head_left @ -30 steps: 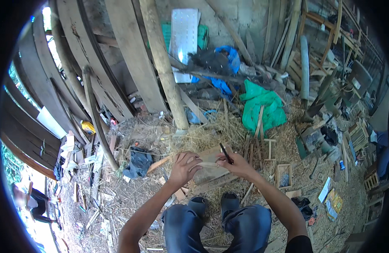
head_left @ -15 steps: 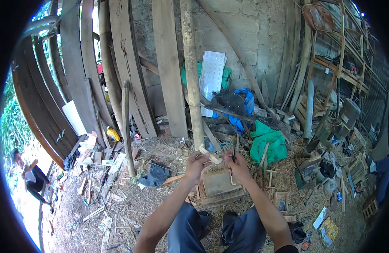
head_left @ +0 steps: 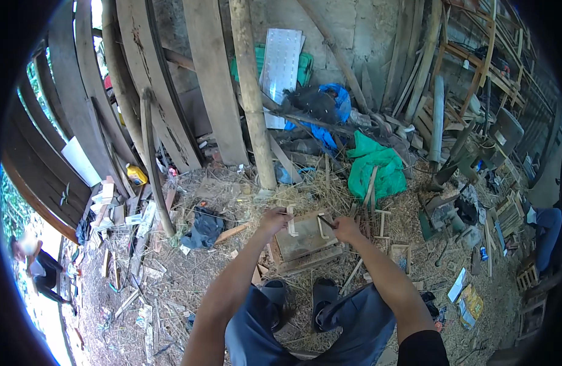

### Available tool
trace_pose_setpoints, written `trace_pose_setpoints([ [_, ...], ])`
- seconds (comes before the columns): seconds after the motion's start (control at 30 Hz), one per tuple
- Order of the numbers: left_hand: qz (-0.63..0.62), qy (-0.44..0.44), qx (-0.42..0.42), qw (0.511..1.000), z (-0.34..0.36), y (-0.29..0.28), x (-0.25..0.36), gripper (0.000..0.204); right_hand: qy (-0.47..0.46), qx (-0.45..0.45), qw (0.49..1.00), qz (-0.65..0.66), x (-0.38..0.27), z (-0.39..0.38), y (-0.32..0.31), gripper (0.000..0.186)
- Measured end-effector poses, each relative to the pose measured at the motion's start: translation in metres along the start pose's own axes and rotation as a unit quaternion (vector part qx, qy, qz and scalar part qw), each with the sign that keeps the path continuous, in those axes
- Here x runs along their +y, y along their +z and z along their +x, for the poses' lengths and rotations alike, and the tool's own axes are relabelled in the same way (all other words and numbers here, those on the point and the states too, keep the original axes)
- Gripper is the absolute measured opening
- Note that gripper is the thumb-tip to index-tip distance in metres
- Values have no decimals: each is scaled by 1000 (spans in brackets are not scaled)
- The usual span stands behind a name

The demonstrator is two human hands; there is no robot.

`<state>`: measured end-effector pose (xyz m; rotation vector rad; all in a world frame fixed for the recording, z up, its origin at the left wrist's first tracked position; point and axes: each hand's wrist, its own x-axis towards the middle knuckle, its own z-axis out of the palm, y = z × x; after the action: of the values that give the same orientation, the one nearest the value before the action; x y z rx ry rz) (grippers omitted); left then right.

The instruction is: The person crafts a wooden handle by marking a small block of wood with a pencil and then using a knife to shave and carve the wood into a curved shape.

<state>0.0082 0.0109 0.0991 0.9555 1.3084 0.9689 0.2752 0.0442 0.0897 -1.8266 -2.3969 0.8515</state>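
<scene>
My left hand [head_left: 273,221] is closed on a small pale wooden piece [head_left: 292,224] with a bent, bracket-like end. Across from it, my right hand [head_left: 347,230] grips a slim dark tool [head_left: 327,221]; its exact kind is too small to make out. Both hands are over a low wooden block [head_left: 305,243] with a flat board top, in front of my feet. A thin pale L-shaped strip [head_left: 321,227] lies on that top, close to the tool's tip.
A green sack [head_left: 378,174] and a bamboo post [head_left: 250,91] stand beyond the block. A dark plastic bag [head_left: 205,228] lies to the left, a small wooden frame [head_left: 400,258] to the right. Wood scraps and shavings litter the ground. Other people sit at far left [head_left: 43,268] and far right [head_left: 546,238].
My hands have lowered toward the block's top and moved apart. The wooden piece, earlier held up between them, is now upright in my left hand. My view has tilted down.
</scene>
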Motion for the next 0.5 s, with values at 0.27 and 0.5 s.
trace_pose_setpoints([
  [0.27, 102, -65, -15, 993, 16, 9, -60, 32, -1, -69, 996, -50, -22, 15, 53, 31],
  [0.5, 223, 11, 13, 975, 30, -5, -95, 40, -74, 48, 993, -83, -43, 3, 55, 31],
])
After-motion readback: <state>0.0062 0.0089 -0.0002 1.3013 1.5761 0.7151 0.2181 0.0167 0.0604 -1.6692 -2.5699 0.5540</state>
